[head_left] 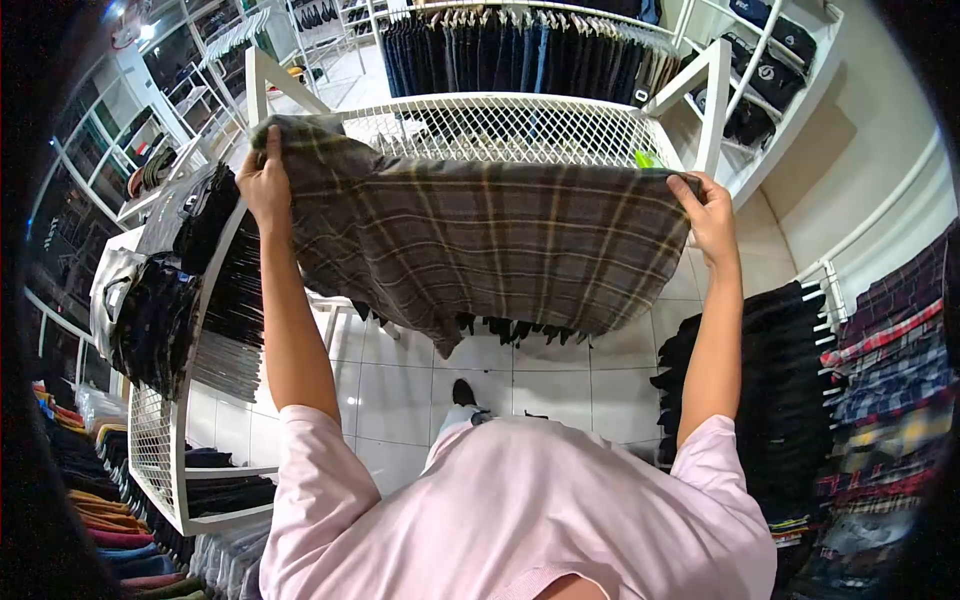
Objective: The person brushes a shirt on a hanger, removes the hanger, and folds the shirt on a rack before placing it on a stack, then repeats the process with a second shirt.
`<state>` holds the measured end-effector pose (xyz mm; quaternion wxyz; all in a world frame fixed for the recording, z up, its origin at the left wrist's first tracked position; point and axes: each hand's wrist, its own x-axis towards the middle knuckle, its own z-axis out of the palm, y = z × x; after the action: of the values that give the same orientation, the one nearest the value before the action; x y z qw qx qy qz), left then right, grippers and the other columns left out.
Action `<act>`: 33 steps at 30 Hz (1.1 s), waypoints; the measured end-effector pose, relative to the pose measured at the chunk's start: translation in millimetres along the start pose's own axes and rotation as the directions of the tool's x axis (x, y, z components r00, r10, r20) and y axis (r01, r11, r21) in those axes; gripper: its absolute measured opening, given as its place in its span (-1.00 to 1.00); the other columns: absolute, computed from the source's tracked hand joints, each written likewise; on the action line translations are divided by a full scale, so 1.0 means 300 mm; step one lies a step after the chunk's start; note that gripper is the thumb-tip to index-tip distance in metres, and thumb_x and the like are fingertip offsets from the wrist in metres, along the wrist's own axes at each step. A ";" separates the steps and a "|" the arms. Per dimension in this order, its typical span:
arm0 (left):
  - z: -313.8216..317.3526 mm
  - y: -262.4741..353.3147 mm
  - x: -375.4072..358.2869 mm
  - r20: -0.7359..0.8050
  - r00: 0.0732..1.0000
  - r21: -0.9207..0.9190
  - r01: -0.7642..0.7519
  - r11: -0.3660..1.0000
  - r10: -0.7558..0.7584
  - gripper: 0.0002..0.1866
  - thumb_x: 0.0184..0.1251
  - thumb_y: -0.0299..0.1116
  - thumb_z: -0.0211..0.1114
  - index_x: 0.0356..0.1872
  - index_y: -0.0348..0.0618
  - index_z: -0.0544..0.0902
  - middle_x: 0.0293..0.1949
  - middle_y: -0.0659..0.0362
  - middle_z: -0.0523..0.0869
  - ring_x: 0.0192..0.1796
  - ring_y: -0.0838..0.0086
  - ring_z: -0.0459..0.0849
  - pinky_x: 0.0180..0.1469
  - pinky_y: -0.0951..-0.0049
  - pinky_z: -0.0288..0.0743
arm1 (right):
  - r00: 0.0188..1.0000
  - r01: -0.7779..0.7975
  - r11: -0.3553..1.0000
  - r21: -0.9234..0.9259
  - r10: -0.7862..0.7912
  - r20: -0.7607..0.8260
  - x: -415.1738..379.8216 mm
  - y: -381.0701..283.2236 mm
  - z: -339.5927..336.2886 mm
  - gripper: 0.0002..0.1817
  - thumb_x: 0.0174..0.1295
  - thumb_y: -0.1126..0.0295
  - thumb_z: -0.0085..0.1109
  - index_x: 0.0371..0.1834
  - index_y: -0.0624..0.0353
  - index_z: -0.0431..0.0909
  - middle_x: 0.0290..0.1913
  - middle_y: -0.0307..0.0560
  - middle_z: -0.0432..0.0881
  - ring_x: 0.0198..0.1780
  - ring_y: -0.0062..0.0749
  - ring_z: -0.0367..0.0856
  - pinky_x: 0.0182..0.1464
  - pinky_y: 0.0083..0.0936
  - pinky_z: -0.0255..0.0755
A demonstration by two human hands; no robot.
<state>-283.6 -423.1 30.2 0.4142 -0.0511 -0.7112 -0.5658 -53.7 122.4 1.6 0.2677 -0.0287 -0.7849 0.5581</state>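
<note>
Stretched between my two hands is a grey-brown plaid shirt (500, 225) with yellowish and pale lines. My left hand (266, 190) pinches its upper left corner, thumb on top. At the upper right corner, my right hand (705, 210) grips the cloth between thumb and fingers. The top edge runs nearly straight from hand to hand, while the lower part hangs loose, with a pointed bit of cloth dangling near the middle. Behind the shirt stands a white mesh-topped rack (500, 125), partly covered by it.
Dark folded garments (155, 310) lie on a white rack at left. Hanging plaid shirts (890, 380) and black clothes (770, 370) line the right side. A row of jeans (520, 50) hangs at the back. Shelves with dark bags (770, 70) stand at upper right. White floor tiles (550, 385) show below.
</note>
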 end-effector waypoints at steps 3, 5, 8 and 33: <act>0.010 0.084 0.002 -0.226 0.940 0.152 -0.224 0.963 0.254 -0.59 0.57 -0.05 0.34 -0.07 -0.27 0.82 -0.36 0.07 0.83 -0.34 0.44 0.72 -0.21 0.34 0.54 | 0.989 0.084 0.993 0.081 -0.072 -0.132 0.032 -0.029 0.082 -0.69 0.51 0.21 0.32 -0.09 0.31 0.73 -0.25 -0.33 0.72 -0.23 -0.66 0.54 -0.10 -0.61 0.42; 0.031 0.090 0.033 -0.343 0.851 0.286 -0.309 0.907 0.398 -0.58 0.58 -0.05 0.31 -0.10 -0.27 0.81 -0.35 -0.01 0.83 -0.33 0.26 0.78 -0.22 0.26 0.56 | 0.939 0.182 0.983 0.004 -0.173 -0.296 0.074 -0.005 0.139 -0.68 0.55 0.20 0.26 -0.11 0.32 0.70 -0.32 -0.31 0.68 -0.30 -0.66 0.48 -0.19 -0.59 0.39; 0.077 0.107 0.084 -0.466 0.739 0.459 -0.268 0.847 0.486 -0.57 0.57 -0.04 0.29 -0.22 -0.29 0.79 -0.34 -0.12 0.81 -0.31 -0.06 0.80 -0.29 0.10 0.59 | 0.837 0.299 0.930 -0.216 -0.364 -0.409 0.123 0.003 0.188 -0.66 0.55 0.20 0.26 -0.14 0.33 0.68 -0.39 -0.27 0.60 -0.34 -0.65 0.40 -0.24 -0.55 0.34; 1.345 -0.853 0.831 0.466 0.832 0.628 -0.551 0.550 0.302 -0.64 0.54 -0.07 0.22 0.24 0.18 0.68 -0.26 -0.03 0.83 -0.34 0.02 0.81 -0.36 0.02 0.63 | 0.919 -0.045 0.629 -0.776 -0.278 -0.279 1.457 0.807 0.581 -0.65 0.49 0.06 0.17 -0.12 0.16 0.63 -0.18 0.33 0.70 -0.07 0.39 0.66 -0.07 0.11 0.51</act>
<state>-798.9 -270.8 -10.3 0.4099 -0.1382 -0.8969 -0.0922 -567.6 213.6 -85.3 0.4101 -0.1934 -0.8809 0.1354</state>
